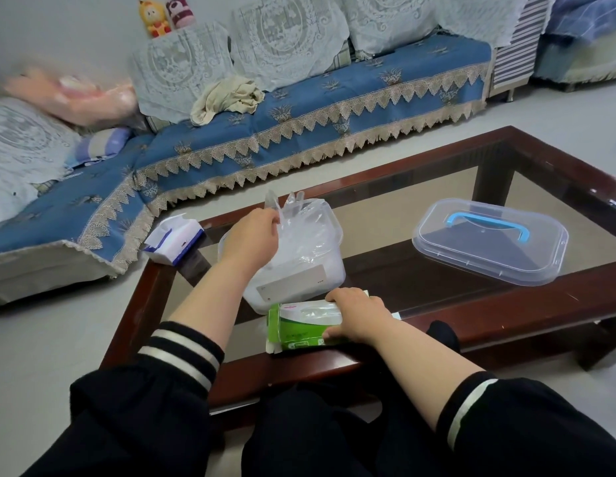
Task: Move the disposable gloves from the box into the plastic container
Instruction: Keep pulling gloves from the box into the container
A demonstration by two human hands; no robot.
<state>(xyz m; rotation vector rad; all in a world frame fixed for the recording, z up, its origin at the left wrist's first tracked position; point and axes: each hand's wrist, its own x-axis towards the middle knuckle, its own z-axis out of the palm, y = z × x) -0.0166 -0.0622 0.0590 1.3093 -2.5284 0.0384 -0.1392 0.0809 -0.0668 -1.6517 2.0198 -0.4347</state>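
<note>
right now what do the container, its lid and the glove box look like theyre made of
Container: translucent, slightly frosted plastic; the gloves show through its wall.
Lid: clear glossy plastic, with the table visible through it; the blue handle looks like opaque plastic.
Glove box: probably printed card, green and white, with folded flaps at its end.

Pink blurred shape (71, 94) on sofa, unidentifiable. Print on green glove box (299, 327) too small to read, perhaps partly covered by right hand (360, 316). Left hand (250, 241) fingertips hidden behind clear gloves (299, 232).
</note>
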